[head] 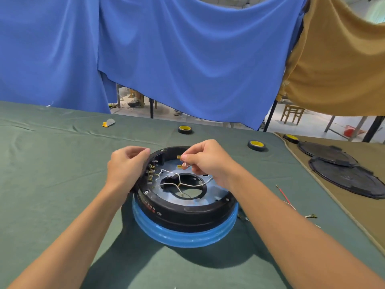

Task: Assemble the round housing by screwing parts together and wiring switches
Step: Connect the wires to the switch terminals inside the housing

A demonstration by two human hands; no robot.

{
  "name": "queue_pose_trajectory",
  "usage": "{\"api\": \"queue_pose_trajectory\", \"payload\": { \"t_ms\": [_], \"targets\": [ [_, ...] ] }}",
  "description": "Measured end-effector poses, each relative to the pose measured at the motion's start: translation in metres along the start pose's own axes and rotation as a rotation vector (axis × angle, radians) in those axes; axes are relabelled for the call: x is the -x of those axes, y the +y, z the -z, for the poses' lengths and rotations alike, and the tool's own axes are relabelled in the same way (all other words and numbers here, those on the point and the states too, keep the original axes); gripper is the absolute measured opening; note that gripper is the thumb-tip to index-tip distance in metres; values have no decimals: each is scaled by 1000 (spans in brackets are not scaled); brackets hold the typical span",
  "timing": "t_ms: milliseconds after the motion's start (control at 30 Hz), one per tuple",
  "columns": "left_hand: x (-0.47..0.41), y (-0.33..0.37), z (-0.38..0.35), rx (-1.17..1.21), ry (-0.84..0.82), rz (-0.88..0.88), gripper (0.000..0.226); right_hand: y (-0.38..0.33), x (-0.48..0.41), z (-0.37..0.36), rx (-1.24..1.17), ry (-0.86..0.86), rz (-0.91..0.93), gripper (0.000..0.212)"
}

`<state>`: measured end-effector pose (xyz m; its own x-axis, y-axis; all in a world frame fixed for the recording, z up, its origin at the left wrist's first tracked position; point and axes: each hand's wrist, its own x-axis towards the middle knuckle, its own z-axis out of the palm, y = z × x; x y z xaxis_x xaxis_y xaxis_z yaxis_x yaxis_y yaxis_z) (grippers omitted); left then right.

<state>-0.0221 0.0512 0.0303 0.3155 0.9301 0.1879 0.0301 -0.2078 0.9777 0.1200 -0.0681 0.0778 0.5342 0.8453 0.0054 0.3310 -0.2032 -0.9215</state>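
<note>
A green cloth covers the surface (62,163). Near its middle sits the housing (187,213), a black round shell lying open side up on a blue ring (183,236). Inside it, a metal plate (216,192) with a large central hole carries loose white wires (181,183). A row of switches (151,172) with brass tabs lines the inner wall on the left.

The left hand (125,170) holds the housing's left rim, fingers curled over the edge just above the switches, bracing it. The right hand (208,161) hovers over the far side of the opening and pinches thin leads (185,164) between thumb and fingertips. Their two brass terminals (178,157) stick out to the left, apart from the switches.

This looks like the wiring step, with the plate apparently already seated in the shell. The next move probably calls for carrying the terminals across to the switches, lining each up with its tab and pushing it on squarely while the left hand keeps the housing from sliding. The leads look slack and thin, so the push should come from close behind the terminal. Which tab each one belongs on cannot be told.

Two tape rolls (185,129) lie beyond the housing, a red wire (283,193) lies to its right, and a small yellow and grey piece (108,123) sits far left. On a tan cloth at the right edge lie two black covers (345,178) and a third roll. A blue curtain (187,59) and a tan curtain (343,59) hang behind, with a wooden stool (291,113) on the pale floor beneath them.
</note>
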Motion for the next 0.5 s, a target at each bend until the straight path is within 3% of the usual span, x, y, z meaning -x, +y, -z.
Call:
{"api": "queue_pose_trajectory", "payload": {
  "t_ms": [233,500],
  "targets": [
    [-1,-20,4,137,-12,124,6,-6,-28,-27,104,-125,-155,10],
    [14,-28,-2,249,19,191,18,-11,-38,-41,181,-127,-226,10]
  ]
}}
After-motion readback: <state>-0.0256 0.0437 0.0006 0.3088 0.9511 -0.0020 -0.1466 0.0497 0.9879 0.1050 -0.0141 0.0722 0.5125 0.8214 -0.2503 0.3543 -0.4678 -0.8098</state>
